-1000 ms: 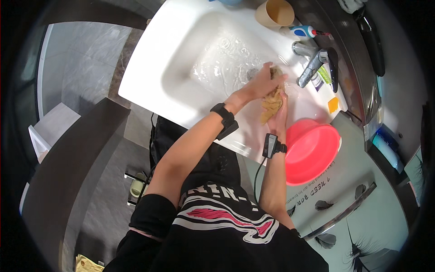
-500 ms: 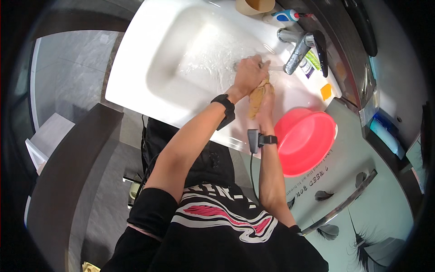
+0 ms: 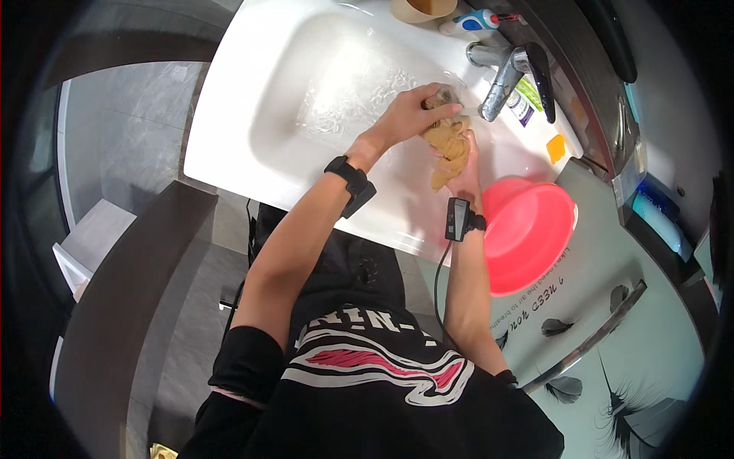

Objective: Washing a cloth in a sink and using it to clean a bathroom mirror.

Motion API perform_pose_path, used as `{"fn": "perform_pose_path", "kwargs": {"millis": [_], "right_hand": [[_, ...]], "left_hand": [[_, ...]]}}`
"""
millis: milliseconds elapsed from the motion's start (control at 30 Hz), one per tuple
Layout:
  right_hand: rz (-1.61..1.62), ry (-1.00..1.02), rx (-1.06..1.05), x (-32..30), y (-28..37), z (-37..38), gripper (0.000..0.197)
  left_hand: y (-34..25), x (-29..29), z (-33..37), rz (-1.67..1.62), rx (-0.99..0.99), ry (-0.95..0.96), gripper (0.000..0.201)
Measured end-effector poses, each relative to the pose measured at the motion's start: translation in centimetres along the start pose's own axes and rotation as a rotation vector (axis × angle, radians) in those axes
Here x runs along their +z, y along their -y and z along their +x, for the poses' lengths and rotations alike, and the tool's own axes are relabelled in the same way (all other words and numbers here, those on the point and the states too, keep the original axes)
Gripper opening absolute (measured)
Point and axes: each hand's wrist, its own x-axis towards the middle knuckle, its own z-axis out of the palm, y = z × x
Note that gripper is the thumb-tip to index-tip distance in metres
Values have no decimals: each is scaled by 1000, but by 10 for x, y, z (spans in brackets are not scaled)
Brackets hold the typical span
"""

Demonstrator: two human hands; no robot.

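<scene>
Over the white sink (image 3: 267, 145), a wet tan cloth (image 3: 447, 149) hangs bunched between my hands, just below the chrome tap (image 3: 501, 88). My right hand (image 3: 468, 170) is closed on it from the near right side, and the lower end droops toward my wrist. My left hand (image 3: 409, 116) grips the upper end, where a greyish-brown patterned patch (image 3: 442, 98) shows between thumb and fingers. I cannot tell if that patch is part of the cloth or a separate thing. Water runs from the spout onto the left thumb side and ripples in the basin.
A pink plastic basin (image 3: 527, 237) stands beside my right forearm, at the sink's right edge. Along the back rim are a beige cup (image 3: 422, 9), a blue-and-white electric toothbrush (image 3: 474, 21), a toothpaste tube (image 3: 520, 109) and an orange piece (image 3: 556, 148).
My left hand has drawn back and turned, so the cloth's upper end and the patterned patch now show. My right hand has shifted slightly right. The whole view has moved a little.
</scene>
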Motion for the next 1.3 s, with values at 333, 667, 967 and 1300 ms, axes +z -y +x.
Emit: {"fn": "perform_pose_path", "kwargs": {"millis": [333,667,967,1300], "right_hand": [[150,-31,10,17,-14,13,45],[-306,-419,-493,44,-34,16,39],[-1143,-266,-229,47,17,39,39],[-1491,-328,-618,73,23,45,38]], "left_hand": [[-3,33,15,-110,12,-212,32],[34,23,28,492,141,-266,36],[37,-48,-18,742,180,-239,41],[15,-100,-73,581,-143,-248,21]]}}
